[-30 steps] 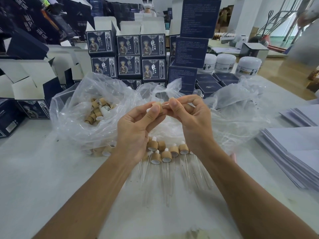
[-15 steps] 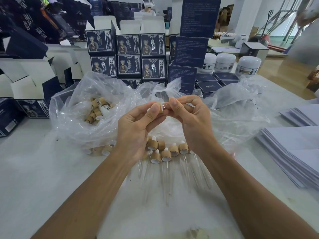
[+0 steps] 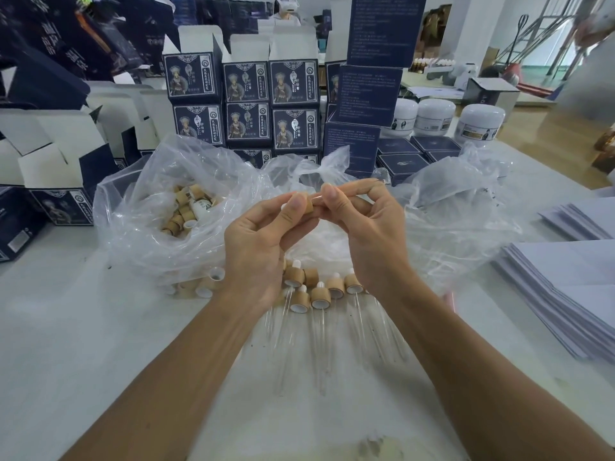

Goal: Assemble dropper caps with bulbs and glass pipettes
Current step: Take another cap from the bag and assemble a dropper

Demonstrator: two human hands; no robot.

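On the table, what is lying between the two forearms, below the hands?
In the head view, a row of finished droppers lies there: wooden caps toward the plastic bag, glass pipettes pointing back toward the person.

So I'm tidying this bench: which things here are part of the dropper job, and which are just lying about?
In the job:
left hand, holding cap
right hand, holding pipette
finished droppers
bag of caps

Lying about:
blue boxes
white jars
paper stacks

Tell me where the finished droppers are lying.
In the head view, the finished droppers lie in a row on the white table, centre, beneath both raised hands and just in front of the clear plastic bags.
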